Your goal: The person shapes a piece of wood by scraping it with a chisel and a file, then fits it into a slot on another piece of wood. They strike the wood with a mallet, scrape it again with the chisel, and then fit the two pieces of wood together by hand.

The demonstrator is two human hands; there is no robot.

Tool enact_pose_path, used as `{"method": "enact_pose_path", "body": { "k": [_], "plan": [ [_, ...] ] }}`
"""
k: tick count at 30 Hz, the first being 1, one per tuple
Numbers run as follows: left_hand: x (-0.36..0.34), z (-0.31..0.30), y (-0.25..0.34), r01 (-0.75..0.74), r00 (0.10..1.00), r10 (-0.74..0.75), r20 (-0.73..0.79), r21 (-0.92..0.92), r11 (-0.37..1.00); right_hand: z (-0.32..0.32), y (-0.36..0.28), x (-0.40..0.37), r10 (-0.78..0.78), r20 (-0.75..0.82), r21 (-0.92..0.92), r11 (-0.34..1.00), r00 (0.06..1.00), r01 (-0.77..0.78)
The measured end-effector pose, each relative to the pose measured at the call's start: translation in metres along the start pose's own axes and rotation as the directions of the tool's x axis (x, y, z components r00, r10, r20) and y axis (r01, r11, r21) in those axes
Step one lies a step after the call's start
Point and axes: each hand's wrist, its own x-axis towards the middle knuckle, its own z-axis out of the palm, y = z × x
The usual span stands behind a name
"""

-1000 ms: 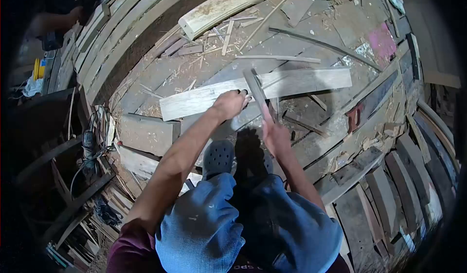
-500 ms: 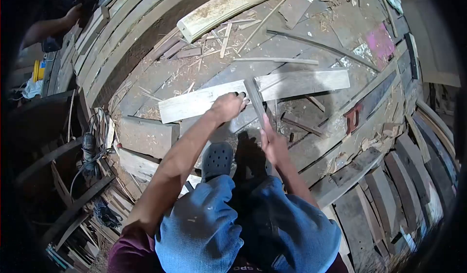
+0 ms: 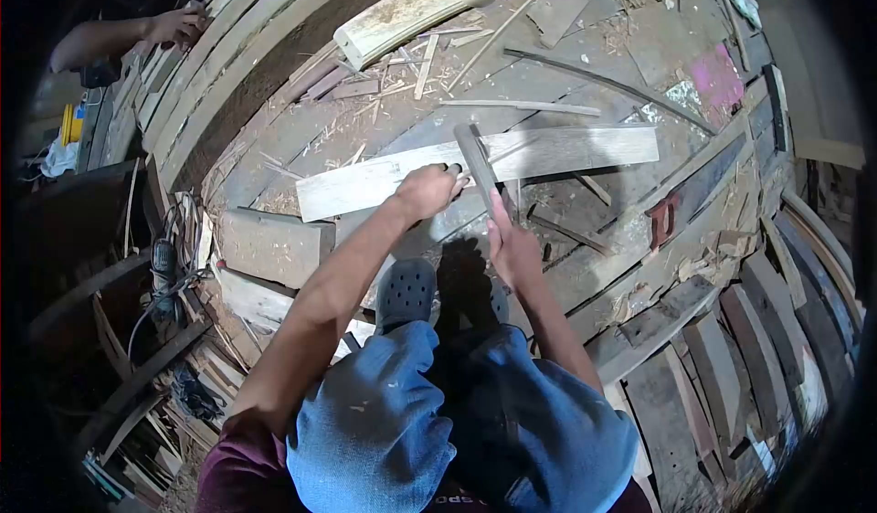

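Observation:
A long pale wooden board (image 3: 575, 150) lies crosswise in front of my feet. My left hand (image 3: 427, 192) rests at its near edge with the fingers curled closed; I cannot tell what is pinched in them. In my right hand (image 3: 516, 255) is a dark grey wooden stick (image 3: 475, 157), gripped at its lower end. The stick's upper part crosses over the middle of the board, right beside my left fingertips, and hides a strip of it.
Wood scraps and thin strips (image 3: 425, 67) litter the floor near a thick cream-coloured beam (image 3: 402, 29). A red-handled saw (image 3: 661, 222) lies to the right, before stacked timber (image 3: 713, 353). Another person's hand (image 3: 178, 27) is on planks at upper left. A corded power tool (image 3: 164, 271) sits left.
The stick's upper end has shifted slightly up and left, and the board's left end sits a little higher. At upper left the other person's hand has reached right onto the planks.

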Motion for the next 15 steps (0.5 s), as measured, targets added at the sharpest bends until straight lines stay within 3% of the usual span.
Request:
{"method": "enact_pose_path", "body": {
  "k": [1,4,8,11,12,15],
  "plan": [
    [0.001,0.000,0.001,0.007,1.000,-0.007,0.014,-0.004,1.000,-0.005,-0.004,0.003,0.050,0.059,-0.056,0.997,0.997,-0.047],
    [0.002,0.001,0.000,0.025,0.999,-0.026,0.025,0.014,1.000,0.009,0.004,-0.024,-0.052,-0.132,0.133,0.989,0.990,0.070],
    [0.002,0.006,-0.004,-0.037,0.999,0.038,-0.034,0.025,0.999,0.005,0.006,-0.022,0.039,-0.029,0.253,0.967,0.999,-0.030],
    [-0.001,0.003,-0.001,-0.022,0.999,0.022,-0.038,0.006,1.000,-0.004,0.008,-0.004,-0.025,-0.027,0.102,0.994,0.999,0.027],
    [0.001,0.000,-0.001,-0.003,1.000,0.002,0.024,0.021,1.000,-0.001,0.013,-0.006,-0.039,-0.034,0.093,0.995,0.999,0.042],
    [0.001,-0.002,0.001,-0.001,1.000,0.001,0.010,0.012,1.000,0.006,0.012,-0.021,-0.149,-0.260,0.219,0.953,0.954,0.208]
  ]
}}
